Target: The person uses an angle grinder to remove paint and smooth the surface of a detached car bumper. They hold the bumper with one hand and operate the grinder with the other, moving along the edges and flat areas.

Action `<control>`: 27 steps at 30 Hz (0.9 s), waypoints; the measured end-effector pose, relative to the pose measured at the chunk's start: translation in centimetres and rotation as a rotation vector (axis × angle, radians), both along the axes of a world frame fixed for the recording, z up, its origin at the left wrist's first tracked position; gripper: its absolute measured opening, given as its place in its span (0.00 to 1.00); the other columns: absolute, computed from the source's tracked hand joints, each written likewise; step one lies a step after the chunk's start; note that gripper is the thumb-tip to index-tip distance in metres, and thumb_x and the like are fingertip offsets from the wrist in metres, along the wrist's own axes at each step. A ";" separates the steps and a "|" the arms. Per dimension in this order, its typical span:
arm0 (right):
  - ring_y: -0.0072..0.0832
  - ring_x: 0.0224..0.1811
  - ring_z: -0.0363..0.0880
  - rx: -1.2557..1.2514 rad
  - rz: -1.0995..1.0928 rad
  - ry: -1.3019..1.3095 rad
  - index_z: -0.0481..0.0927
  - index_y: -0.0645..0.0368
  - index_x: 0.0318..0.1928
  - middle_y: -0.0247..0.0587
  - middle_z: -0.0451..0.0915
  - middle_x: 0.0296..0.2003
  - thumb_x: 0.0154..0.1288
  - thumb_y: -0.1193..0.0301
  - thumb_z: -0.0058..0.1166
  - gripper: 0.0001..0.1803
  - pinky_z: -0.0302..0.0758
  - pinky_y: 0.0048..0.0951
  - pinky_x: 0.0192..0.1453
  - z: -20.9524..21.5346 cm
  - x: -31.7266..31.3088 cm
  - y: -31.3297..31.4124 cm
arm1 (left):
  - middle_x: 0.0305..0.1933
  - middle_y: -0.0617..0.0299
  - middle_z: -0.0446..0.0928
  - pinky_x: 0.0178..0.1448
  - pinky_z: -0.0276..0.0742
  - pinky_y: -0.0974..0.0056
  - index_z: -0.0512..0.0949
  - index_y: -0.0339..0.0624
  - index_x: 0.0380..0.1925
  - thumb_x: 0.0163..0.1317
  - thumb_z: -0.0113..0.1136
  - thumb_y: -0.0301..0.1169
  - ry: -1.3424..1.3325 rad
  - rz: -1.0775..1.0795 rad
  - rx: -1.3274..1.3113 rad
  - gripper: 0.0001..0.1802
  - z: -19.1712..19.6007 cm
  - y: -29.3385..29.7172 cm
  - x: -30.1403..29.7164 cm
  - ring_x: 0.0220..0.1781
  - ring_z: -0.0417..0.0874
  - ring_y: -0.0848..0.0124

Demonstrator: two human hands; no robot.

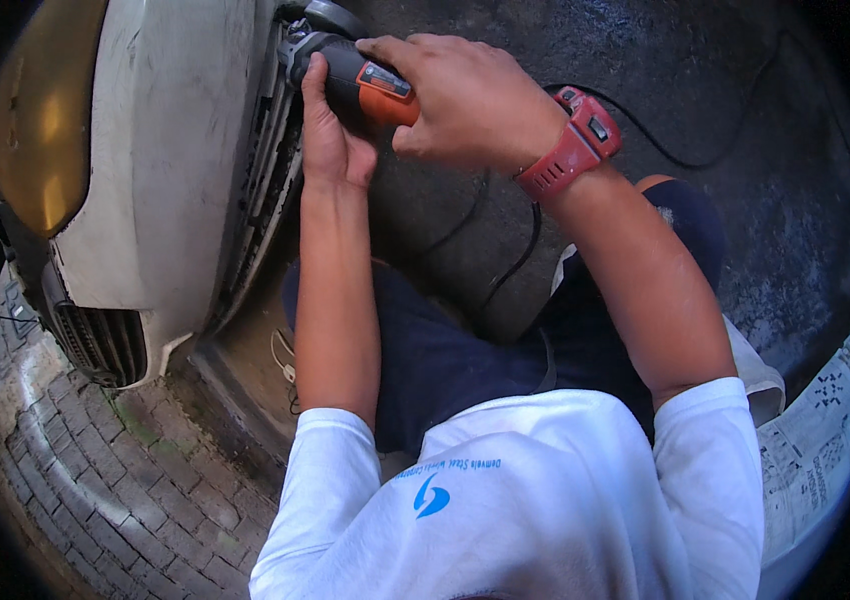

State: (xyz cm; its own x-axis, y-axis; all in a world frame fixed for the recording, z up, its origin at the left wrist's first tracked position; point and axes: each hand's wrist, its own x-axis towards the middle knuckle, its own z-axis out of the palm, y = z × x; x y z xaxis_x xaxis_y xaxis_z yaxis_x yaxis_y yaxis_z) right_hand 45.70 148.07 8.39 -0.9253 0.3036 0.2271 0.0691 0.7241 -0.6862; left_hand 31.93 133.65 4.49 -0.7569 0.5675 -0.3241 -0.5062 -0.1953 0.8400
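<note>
An angle grinder with an orange and dark grey body is seen at about 12 o'clock in the head view, held level against the side of a white car bumper. Its grey guarded head is pressed in at the dark grille slats that run along the bumper's edge.

The left hand is closed around the grinder from below, with the thumb laid up along the front of the body near the head. The right hand is wrapped over the top of the orange rear part, fingers curled down across it, so that the tool is gripped by both hands at once. A red wristwatch is worn on the right wrist.

A black power cable is seen trailing from under the right wrist toward 6 o'clock, across the dark concrete floor, with another loop of it running off toward 2 o'clock.

At 9 o'clock an amber headlamp is set into the bumper, and a lower vent grille is seen beneath it at 8 o'clock. Brick paving lies at 7 o'clock. Sheets of newspaper are spread at 4 o'clock, just beside the person's knee. A white T-shirt and dark trousers fill the lower middle.
</note>
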 end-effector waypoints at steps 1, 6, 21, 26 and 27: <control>0.52 0.61 0.89 0.012 -0.006 0.015 0.76 0.52 0.78 0.55 0.87 0.59 0.57 0.67 0.73 0.45 0.86 0.48 0.68 -0.2 -0.1 0.0 | 0.59 0.61 0.85 0.76 0.82 0.53 0.77 0.47 0.67 0.74 0.68 0.62 0.008 -0.002 -0.001 0.35 0.0 0.0 -0.1 0.63 0.88 0.66; 0.50 0.61 0.90 0.018 -0.024 0.036 0.81 0.55 0.73 0.54 0.90 0.57 0.53 0.61 0.78 0.45 0.86 0.50 0.69 -0.5 -1.1 0.3 | 0.59 0.61 0.85 0.76 0.83 0.53 0.77 0.49 0.66 0.75 0.67 0.61 0.027 -0.028 0.032 0.34 0.0 0.2 -0.4 0.62 0.88 0.67; 0.58 0.53 0.90 -0.107 0.142 -0.093 0.90 0.62 0.52 0.63 0.91 0.46 0.60 0.64 0.67 0.21 0.85 0.52 0.61 7.2 -0.6 3.1 | 0.67 0.57 0.83 0.79 0.79 0.48 0.74 0.45 0.72 0.80 0.59 0.61 0.027 0.021 0.082 0.36 -0.7 0.8 -1.1 0.70 0.84 0.59; 0.58 0.53 0.90 -0.078 0.130 -0.145 0.90 0.64 0.52 0.65 0.90 0.47 0.60 0.62 0.67 0.23 0.85 0.51 0.60 7.9 -1.1 2.9 | 0.73 0.53 0.79 0.82 0.74 0.48 0.75 0.44 0.73 0.78 0.62 0.61 -0.078 -0.065 0.212 0.38 0.1 1.4 -0.8 0.76 0.80 0.59; 0.59 0.53 0.90 -0.090 0.142 -0.163 0.90 0.64 0.52 0.65 0.90 0.47 0.60 0.62 0.67 0.23 0.85 0.51 0.60 8.1 -0.8 3.1 | 0.77 0.53 0.78 0.86 0.71 0.48 0.76 0.46 0.73 0.76 0.62 0.62 -0.123 -0.092 0.232 0.38 0.2 1.6 -0.8 0.79 0.78 0.57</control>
